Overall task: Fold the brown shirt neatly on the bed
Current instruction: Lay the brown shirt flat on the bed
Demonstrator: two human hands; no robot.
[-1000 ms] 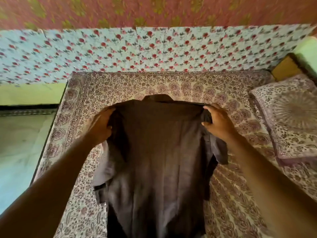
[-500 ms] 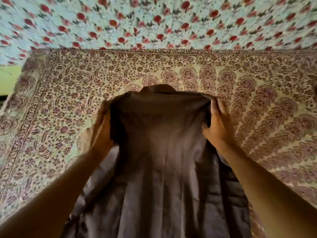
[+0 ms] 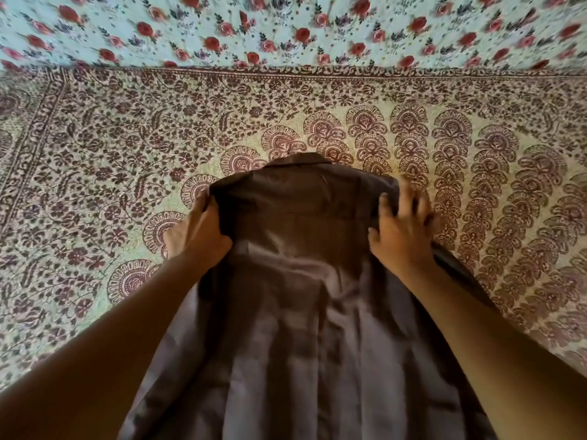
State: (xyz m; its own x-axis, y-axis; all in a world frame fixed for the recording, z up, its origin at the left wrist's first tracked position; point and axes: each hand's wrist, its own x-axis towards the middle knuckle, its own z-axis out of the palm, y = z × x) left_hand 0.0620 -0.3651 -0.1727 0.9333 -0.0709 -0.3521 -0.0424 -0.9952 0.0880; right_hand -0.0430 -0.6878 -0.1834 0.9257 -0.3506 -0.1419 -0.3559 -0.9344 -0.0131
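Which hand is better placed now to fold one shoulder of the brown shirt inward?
Left, probably. The left hand already grips the brown shirt at its shoulder edge, while the right hand looks open, fingers spread and blurred.

One brown shirt [image 3: 298,312] lies on one bed [image 3: 111,173] under a patterned spread. Two hands are in view: left hand [image 3: 197,236] and right hand [image 3: 401,233]. One rose-printed cloth [image 3: 286,30] runs along the far side.
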